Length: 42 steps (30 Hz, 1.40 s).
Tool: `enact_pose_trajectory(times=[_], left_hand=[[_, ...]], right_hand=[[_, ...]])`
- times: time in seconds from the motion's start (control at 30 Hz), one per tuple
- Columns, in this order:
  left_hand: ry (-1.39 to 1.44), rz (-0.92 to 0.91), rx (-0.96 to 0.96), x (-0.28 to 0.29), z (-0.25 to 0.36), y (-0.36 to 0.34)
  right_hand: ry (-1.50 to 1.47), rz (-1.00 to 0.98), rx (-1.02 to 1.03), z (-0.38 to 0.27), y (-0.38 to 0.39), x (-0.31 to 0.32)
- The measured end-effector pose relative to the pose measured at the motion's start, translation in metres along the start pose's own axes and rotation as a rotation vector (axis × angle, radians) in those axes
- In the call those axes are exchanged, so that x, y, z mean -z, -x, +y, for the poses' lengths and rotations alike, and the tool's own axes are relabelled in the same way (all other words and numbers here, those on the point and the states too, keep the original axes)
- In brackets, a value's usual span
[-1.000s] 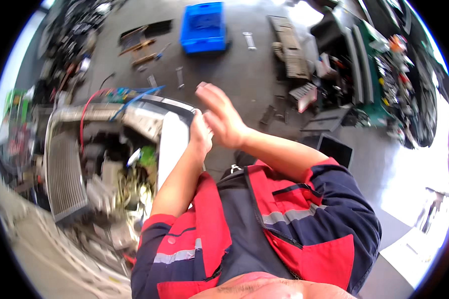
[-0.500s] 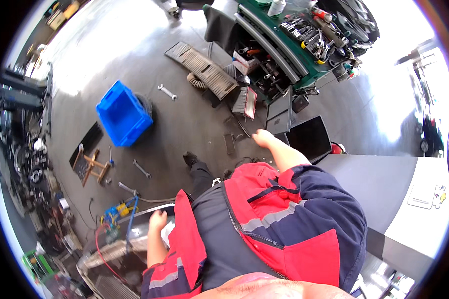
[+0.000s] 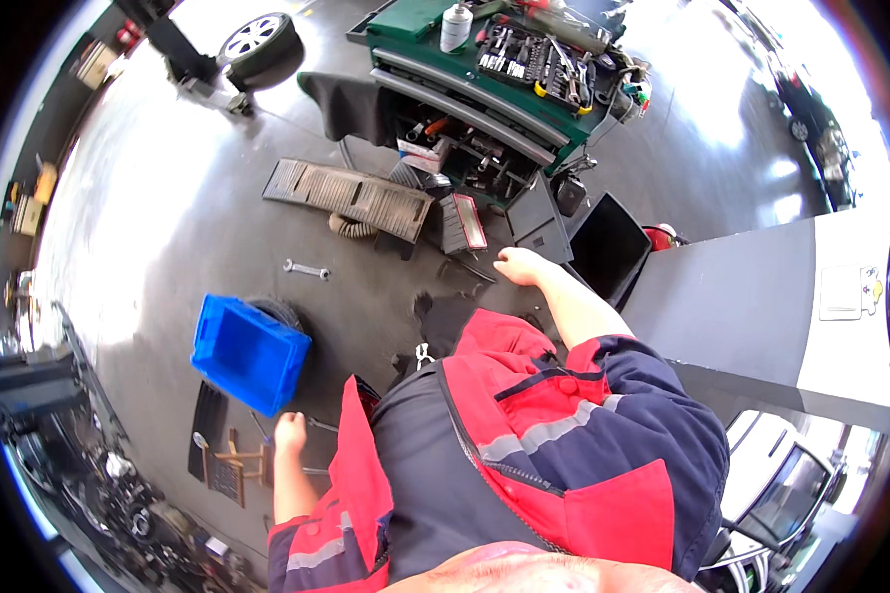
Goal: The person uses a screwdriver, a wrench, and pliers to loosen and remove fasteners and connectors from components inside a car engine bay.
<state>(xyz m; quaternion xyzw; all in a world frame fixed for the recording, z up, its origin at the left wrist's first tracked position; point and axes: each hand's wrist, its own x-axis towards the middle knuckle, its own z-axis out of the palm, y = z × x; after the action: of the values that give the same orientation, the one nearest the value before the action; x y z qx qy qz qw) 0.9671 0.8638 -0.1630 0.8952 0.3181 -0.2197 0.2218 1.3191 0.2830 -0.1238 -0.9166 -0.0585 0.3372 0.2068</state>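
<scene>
My right hand (image 3: 517, 265) hangs loosely curled in front of me, with nothing visible in it. It is nearest to an open black bin (image 3: 611, 242) and a pleated air filter with a red edge (image 3: 464, 223) on the floor. My left hand (image 3: 290, 433) is low at my left side, its fingers curled in and no object showing. Close beyond it stands a blue plastic crate (image 3: 292, 374), hollow side up. A combination wrench (image 3: 307, 270) lies on the floor past the crate. Neither hand touches anything that I can see.
Ahead is a green tool cabinet (image 3: 435, 81) bearing a socket set (image 3: 549, 67) and a white spray can (image 3: 455, 28). A long ribbed part (image 3: 351, 195) lies before it. A wheel (image 3: 257, 47) is at far left, a small wooden frame (image 3: 232, 457) nearer, a grey counter (image 3: 732, 287) at right.
My view has turned right and moved forward, so the wheel is now in sight and the engine part with the blue hose has dropped out. Both hands stay curled at my sides.
</scene>
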Motion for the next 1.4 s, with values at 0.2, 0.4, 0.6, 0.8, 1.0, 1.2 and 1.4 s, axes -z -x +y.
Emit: enact_pose_trajectory(times=[0.2,0.4,0.6,0.8,1.0,1.2,1.4], left_hand=[[0.075,0.053,-0.032,0.078,0.081,-0.128],[-0.193,-0.198,-0.07,0.105,0.21,-0.163],[-0.116,-0.316,-0.125,0.131,0.285,-0.207],[-0.231,-0.349,-0.196,0.151,0.333,-0.253],[-0.334,-0.327,-0.303,0.171,0.339,-0.286],[-0.397,-0.375,-0.274,0.192,0.388,-0.294],[-0.304,-0.332,-0.336,0.198,0.426,-0.283]], right_hand=[[-0.205,0.26,-0.043,0.0,-0.109,0.061],[-0.253,0.621,-0.033,0.007,-0.221,0.133],[-0.274,0.421,-0.233,0.01,-0.296,0.154],[-0.229,0.453,-0.266,0.004,-0.291,0.147],[-0.259,0.572,-0.006,-0.027,-0.25,0.188],[-0.312,0.555,0.225,-0.026,-0.264,0.184],[-0.244,0.473,-0.155,-0.04,-0.325,0.158]])
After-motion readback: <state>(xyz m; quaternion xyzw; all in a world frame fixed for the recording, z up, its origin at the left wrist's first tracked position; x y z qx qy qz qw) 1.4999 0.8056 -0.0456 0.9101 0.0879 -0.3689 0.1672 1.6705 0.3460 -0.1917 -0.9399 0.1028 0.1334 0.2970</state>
